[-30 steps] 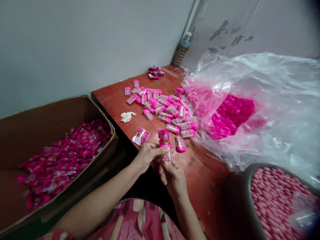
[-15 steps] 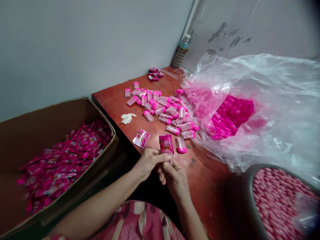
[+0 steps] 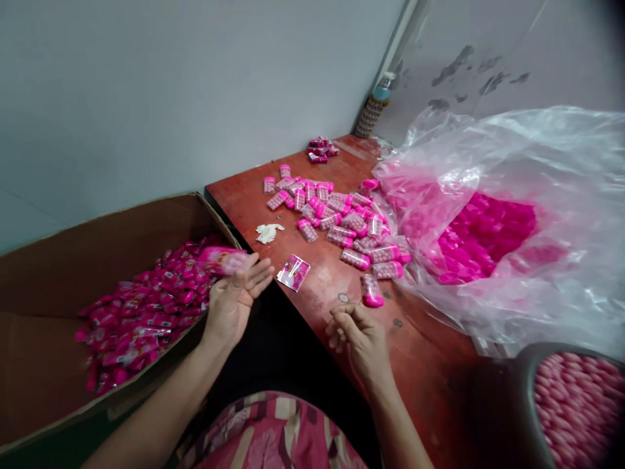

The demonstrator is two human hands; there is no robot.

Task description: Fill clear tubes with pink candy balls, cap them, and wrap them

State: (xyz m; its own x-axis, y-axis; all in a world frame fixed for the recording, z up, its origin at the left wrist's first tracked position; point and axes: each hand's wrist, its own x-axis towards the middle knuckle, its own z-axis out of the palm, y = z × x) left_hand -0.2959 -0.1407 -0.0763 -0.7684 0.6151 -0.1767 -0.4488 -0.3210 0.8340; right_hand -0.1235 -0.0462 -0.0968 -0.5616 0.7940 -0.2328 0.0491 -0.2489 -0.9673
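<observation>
My left hand [image 3: 234,303] is at the edge of the cardboard box [image 3: 122,234], its fingers stretched and spread. A blurred pink candy bottle in a printed sleeve [image 3: 224,260] is at its fingertips, seemingly leaving the hand over the box. Inside lie many similar sleeved bottles [image 3: 146,306]. My right hand [image 3: 359,329] hovers at the table edge with fingers curled together and nothing visible in them. Just beyond it stands a small clear bottle with a pink cap [image 3: 372,290]. Flat printed sleeves [image 3: 293,272] lie between the hands.
Unsleeved candy bottles [image 3: 354,223] are heaped on the red table [image 3: 234,195]. White crumpled scrap [image 3: 269,232] lies left of them. A large clear bag [image 3: 576,195] holds pink plastic pieces. At lower right is a tub [image 3: 525,384] of pink candies. A drink bottle [image 3: 383,88] stands in the corner.
Both hands were together on the sleeved bottle. They have parted, and my left hand has carried it left to the box and opened. My right hand stays near the table edge.
</observation>
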